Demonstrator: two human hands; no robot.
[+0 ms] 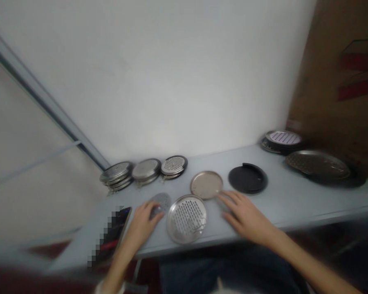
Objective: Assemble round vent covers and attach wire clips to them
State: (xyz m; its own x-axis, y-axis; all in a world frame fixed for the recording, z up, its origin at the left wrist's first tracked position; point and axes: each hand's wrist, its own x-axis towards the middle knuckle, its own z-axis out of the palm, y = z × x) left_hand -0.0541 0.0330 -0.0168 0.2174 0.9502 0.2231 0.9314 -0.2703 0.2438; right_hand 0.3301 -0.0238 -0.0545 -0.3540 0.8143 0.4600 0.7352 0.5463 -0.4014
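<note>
My left hand (143, 220) is at a thin grey perforated disc (164, 200), thumb and fingers closed about its near left edge; motion blurs the contact. Just right of it lies a round metal grater plate (188, 218) with rows of slots and a raised rim. Behind that plate is a plain round metal dish (206, 184), their rims close together or touching. My right hand (243, 214) hovers by the dish's right side, fingers apart, with no held thing visible. A black round base (247, 178) with a raised curved edge lies beyond the right hand.
Along the wall stand stacks of round metal graters: a left stack (116, 175), a middle stack (146, 170) and a right stack (173, 165). A dark flat device (118, 228) lies at left. More discs (283, 139) and a large metal plate stack (319, 164) sit right.
</note>
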